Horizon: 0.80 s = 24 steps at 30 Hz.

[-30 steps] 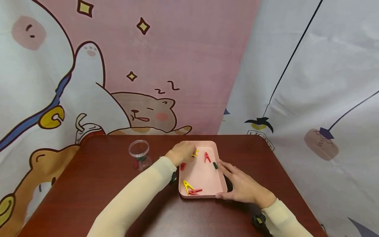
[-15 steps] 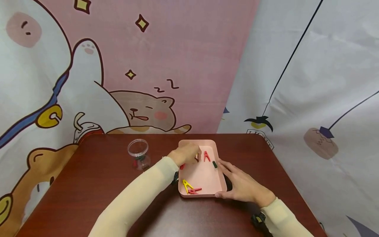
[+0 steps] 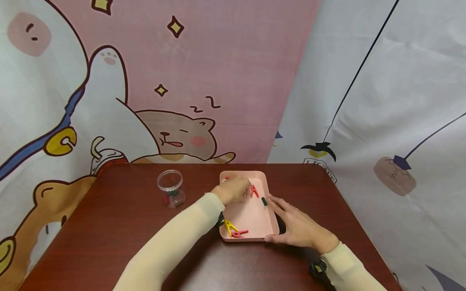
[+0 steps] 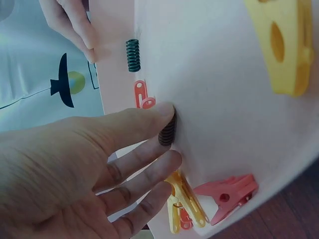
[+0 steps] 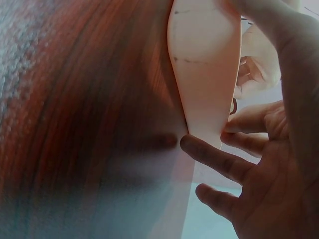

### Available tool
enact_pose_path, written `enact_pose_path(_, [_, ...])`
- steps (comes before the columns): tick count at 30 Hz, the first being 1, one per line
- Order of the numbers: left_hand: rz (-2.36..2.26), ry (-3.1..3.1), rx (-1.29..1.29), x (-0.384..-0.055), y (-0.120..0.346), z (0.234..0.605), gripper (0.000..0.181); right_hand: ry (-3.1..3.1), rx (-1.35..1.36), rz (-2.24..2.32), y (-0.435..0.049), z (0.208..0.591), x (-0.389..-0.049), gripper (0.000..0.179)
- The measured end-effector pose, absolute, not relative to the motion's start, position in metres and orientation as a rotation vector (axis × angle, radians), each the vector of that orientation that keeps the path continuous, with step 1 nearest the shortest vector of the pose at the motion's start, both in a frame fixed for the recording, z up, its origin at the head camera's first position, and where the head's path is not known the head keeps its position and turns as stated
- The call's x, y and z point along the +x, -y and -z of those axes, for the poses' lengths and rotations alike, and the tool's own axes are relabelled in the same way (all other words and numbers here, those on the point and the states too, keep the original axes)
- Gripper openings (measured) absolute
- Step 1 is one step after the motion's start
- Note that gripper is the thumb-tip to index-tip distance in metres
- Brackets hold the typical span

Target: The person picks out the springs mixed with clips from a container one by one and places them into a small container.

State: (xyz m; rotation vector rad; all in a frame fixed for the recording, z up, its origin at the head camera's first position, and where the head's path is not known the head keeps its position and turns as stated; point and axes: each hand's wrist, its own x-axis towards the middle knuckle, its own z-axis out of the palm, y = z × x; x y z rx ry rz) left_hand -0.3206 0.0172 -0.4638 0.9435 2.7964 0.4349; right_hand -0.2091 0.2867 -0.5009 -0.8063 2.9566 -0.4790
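Observation:
My left hand [image 3: 234, 190] is over the far-left part of a pink tray [image 3: 251, 220]. In the left wrist view it pinches a dark coil spring [image 4: 168, 130] between thumb and forefinger, low over the tray floor. My right hand [image 3: 300, 226] rests against the tray's right side, its thumb at the near corner and fingers fairly straight along the outer wall. A green spring [image 3: 264, 201] lies inside near that wall, beside a red clothespin [image 3: 254, 191]. Near the front lie a yellow clothespin [image 3: 229, 227] and another red clothespin [image 3: 240, 234]. More clothespins at the far left are partly hidden by my left hand.
To the left of the tray, a clear plastic jar [image 3: 170, 189] stands on the brown table [image 3: 109, 226] with red and dark green pieces in it. A printed cloth [image 3: 236, 81] hangs behind the table.
My left hand has shifted slightly right and toward me inside the tray. The red clothespin by the left wall is now covered, and some red shows at the far-left corner. My right hand has stayed still.

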Motion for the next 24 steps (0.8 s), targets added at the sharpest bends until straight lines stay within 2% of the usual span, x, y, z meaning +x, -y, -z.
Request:
enact_pose_path(4, [-0.415, -2.820, 0.886, -0.3220, -0.0185, 0.4664, 0.014, -2.951, -0.800, 0.472, -0.2865, 0.5015, -0.2100, 0.129])
enact_pose_path(6, [-0.398, -2.827, 0.852, -0.3232, -0.0196, 0.4670, 0.008, -2.942, -0.788, 0.476, -0.2861, 0.5017, -0.2104, 0.129])
enact_pose_path(11, [-0.378, -2.831, 0.796, -0.3255, -0.0193, 0.4672, 0.029, -2.932, -0.771, 0.473, -0.2853, 0.5022, -0.2110, 0.130])
enact_pose_path(15, [-0.399, -2.828, 0.800, -0.3255, -0.0162, 0.4687, 0.032, -2.932, -0.764, 0.465, -0.2852, 0.5029, -0.2111, 0.130])
enact_pose_path(18, [-0.423, -2.823, 0.828, -0.3241, -0.0139, 0.4692, 0.030, -2.936, -0.769, 0.461, -0.2852, 0.5031, -0.2115, 0.131])
enact_pose_path(24, [-0.460, -2.821, 0.891, -0.3203, -0.0100, 0.4669, 0.014, -2.946, -0.778, 0.454, -0.2857, 0.5031, -0.2114, 0.130])
